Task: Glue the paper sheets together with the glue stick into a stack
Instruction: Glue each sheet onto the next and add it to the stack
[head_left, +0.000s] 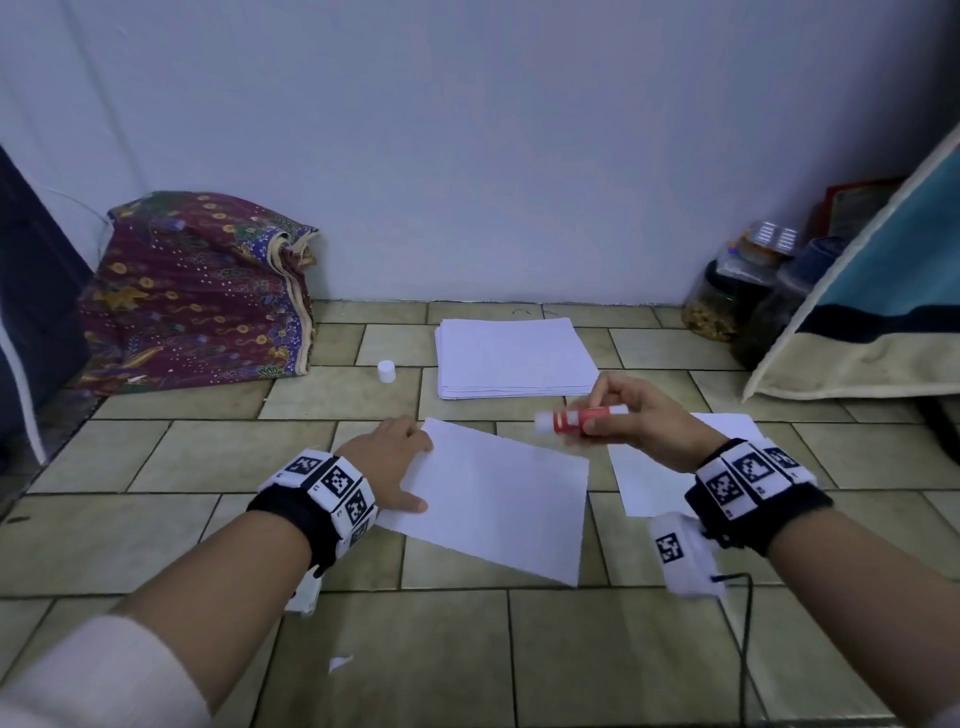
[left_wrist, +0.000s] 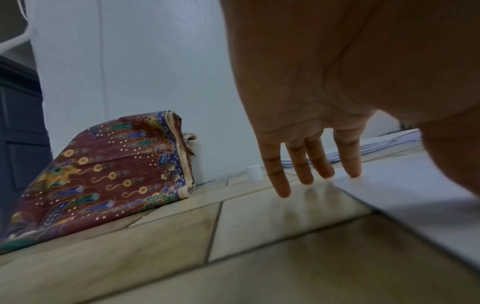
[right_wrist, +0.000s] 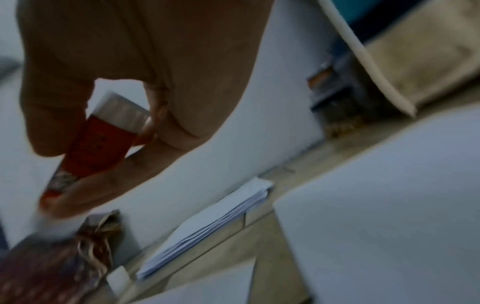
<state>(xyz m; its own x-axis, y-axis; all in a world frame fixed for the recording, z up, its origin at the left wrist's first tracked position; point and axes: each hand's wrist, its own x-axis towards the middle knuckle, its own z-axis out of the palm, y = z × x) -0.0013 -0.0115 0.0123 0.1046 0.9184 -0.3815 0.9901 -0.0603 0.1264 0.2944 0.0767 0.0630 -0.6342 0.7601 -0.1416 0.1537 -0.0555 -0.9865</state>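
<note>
Jars (head_left: 727, 296), upper right: contents unclear. R hand (head_left: 636, 421) grips uncapped glue stick (head_left: 576, 418), ctr frame. L hand (head_left: 387, 467) flat on sheet (head_left: 498, 499). Stack (head_left: 514, 358) above ctr; cap (head_left: 386, 371) left of it.

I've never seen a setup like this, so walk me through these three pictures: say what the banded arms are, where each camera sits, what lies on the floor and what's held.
No machine: a person wearing marker bands with a camera on each wrist, plus a head camera. The left hand presses straight fingers on a paper sheet on the tiled floor. The right hand holds an uncapped glue stick. Behind lie a paper stack and a white cap; another sheet lies under the right wrist.
</note>
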